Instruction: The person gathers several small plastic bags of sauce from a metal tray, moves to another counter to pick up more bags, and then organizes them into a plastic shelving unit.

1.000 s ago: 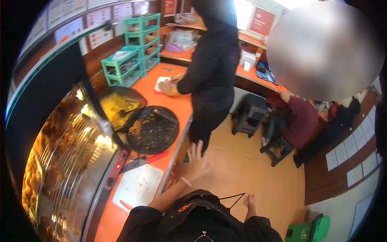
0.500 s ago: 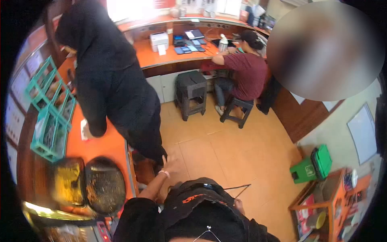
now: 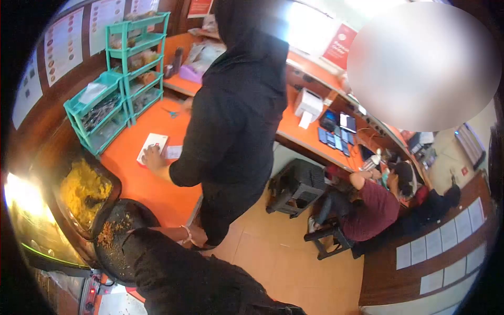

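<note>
My left hand (image 3: pixel 196 236), with a pale bracelet at the wrist, is low in the view, beside the dark clothing of a co-worker (image 3: pixel 231 115). Its fingers are blurred and partly hidden, so whether it holds anything does not show. My black sleeve (image 3: pixel 184 273) crosses in front of a round black pan (image 3: pixel 139 211) with brown crumbs in it. Left of the pan is a dark tray (image 3: pixel 116 185) of yellow food. My right hand is out of view. The co-worker's own hand (image 3: pixel 152 156) lies on a white box (image 3: pixel 160 140) on the orange counter (image 3: pixel 168 197).
Green tiered racks (image 3: pixel 134 52) stand against the left wall. Blue scissors (image 3: pixel 170 113) lie on the counter. Farther right are a white printer (image 3: pixel 308 102), several phones (image 3: pixel 333 139), a black stool (image 3: pixel 296 184) and a seated person (image 3: pixel 370 210).
The view has turned to the left, bringing the counter, racks and pan farther into sight. My right hand has left the view. The co-worker's hand still lies on the white box.
</note>
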Tool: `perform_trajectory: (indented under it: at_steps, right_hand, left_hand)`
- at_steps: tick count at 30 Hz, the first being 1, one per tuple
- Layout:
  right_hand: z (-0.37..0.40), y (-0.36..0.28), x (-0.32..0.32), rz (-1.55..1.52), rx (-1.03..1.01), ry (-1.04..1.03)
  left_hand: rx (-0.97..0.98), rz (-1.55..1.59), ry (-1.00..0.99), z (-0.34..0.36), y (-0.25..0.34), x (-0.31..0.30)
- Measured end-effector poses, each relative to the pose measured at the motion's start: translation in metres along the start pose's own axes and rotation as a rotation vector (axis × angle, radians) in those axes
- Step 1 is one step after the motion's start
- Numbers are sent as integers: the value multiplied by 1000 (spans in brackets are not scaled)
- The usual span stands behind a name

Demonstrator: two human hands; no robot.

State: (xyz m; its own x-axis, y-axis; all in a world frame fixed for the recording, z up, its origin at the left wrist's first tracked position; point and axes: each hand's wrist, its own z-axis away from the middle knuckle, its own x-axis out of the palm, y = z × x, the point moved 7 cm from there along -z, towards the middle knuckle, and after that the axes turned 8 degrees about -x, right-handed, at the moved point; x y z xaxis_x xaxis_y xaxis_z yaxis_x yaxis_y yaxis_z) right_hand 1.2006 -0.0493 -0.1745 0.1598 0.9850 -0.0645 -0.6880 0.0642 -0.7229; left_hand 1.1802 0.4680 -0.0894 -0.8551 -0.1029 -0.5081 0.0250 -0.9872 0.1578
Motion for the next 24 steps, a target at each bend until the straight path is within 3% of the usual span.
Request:
perform_trajectory:
  at_steps: [2, 5, 7, 11, 17, 19, 21, 23, 24]
  right_hand:
    - [-6, -26, -3, -43, -44, 70]
    - [-10, -68, 0, -113, -136, 162]
    - [-11, -101, 9, -155, -218, 196]
    - [-6, -179, 68, -147, -404, 109]
    - [11, -231, 281, 297, -454, -336]
    - [16, -224, 354, 381, -484, -607]
    - [69, -252, 455, 610, -800, -948]
    - [149, -295, 530, 470, -939, -1004]
    - [187, -312, 557, 337, -901, -1001]
  left_hand:
    - [260, 60, 507, 22, -19, -23]
    - [328, 24, 584, 24, -59, -30]
    - [220, -83, 826, 50, -81, -49]
    - [289, -59, 891, 51, -112, -41]
    - [337, -1, 950, 63, -113, -49]
    - [331, 17, 947, 55, -120, -46]
    - [317, 3, 886, 54, -118, -45]
    - [342, 53, 938, 54, -122, -43]
    - [378, 88, 1004, 60, -120, -46]
